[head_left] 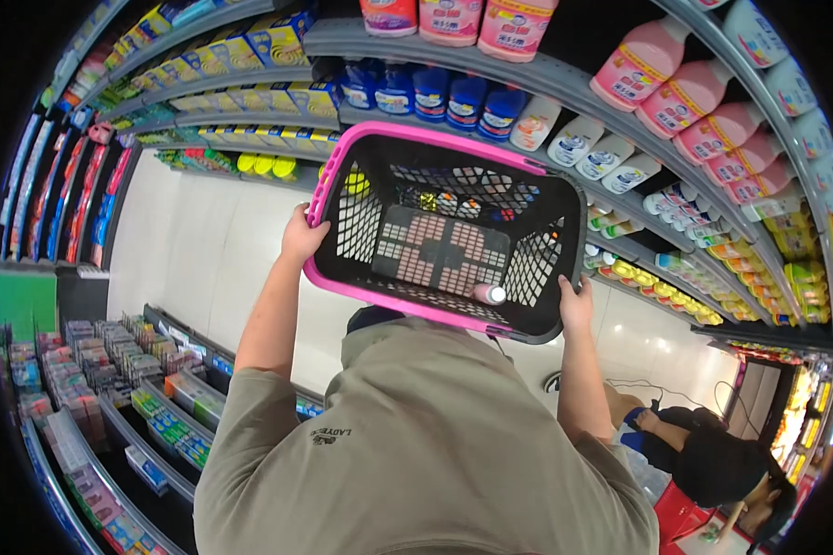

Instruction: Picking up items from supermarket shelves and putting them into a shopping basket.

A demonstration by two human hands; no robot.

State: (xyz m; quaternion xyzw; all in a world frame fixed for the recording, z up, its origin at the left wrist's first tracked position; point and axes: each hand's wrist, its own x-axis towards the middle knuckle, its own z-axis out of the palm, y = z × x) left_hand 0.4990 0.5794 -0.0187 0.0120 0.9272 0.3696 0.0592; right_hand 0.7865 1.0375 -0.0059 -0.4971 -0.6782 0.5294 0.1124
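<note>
A black plastic shopping basket (441,246) with a pink-and-black rim is held out in front of my body. My left hand (305,234) grips the pink rim at the basket's left end. At the other end, my right hand (576,303) holds the black rim near its lower right corner. Inside, a small pinkish bottle with a white cap (489,294) lies on its side on the lattice floor, close to the near wall. Nothing else shows in the basket. Most of my fingers are hidden by the rim.
Shelves ahead carry pink bottles (517,28), blue bottles (430,97) and yellow-and-blue boxes (278,38). Left behind me stands a rack of small packaged goods (173,430). A person in dark clothes (718,451) sits at the lower right, near a red object (680,517) and cables.
</note>
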